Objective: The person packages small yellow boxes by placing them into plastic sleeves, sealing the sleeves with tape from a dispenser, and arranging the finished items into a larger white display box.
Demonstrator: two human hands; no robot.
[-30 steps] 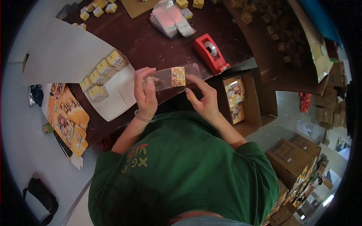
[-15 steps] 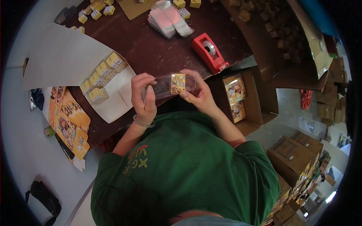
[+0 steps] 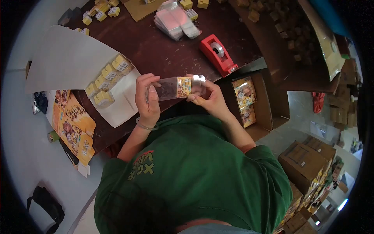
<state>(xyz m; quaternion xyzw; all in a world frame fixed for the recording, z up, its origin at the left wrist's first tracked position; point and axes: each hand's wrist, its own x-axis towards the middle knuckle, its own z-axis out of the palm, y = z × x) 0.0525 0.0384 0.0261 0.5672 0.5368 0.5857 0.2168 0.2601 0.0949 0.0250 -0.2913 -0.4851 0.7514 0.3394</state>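
Between my two hands, near the table's front edge, is a clear plastic package (image 3: 168, 89) with a yellow printed label (image 3: 184, 87) on it. My left hand (image 3: 149, 99) has its fingers curled round the package's left end. At the other end, my right hand (image 3: 208, 97) grips it, the thumb beside the label. Just beyond my right hand stands a red tape dispenser (image 3: 219, 55). Farther back lies a pile of flat clear plastic sleeves (image 3: 171, 21). To the left, several yellow-and-white blocks (image 3: 104, 82) sit in rows on a white sheet (image 3: 120, 103).
An open brown carton (image 3: 264, 105) holding yellow printed packs (image 3: 244, 93) stands right of my right arm. A larger carton (image 3: 331, 50) with many small blocks is at the upper right. Orange printed card (image 3: 72, 132) lies at the left; stacked cartons (image 3: 302, 158) stand at the lower right.
The clear package has opened out into a fuller, rounder shape between my hands. My right hand has shifted slightly to the right, while my left hand has barely moved.
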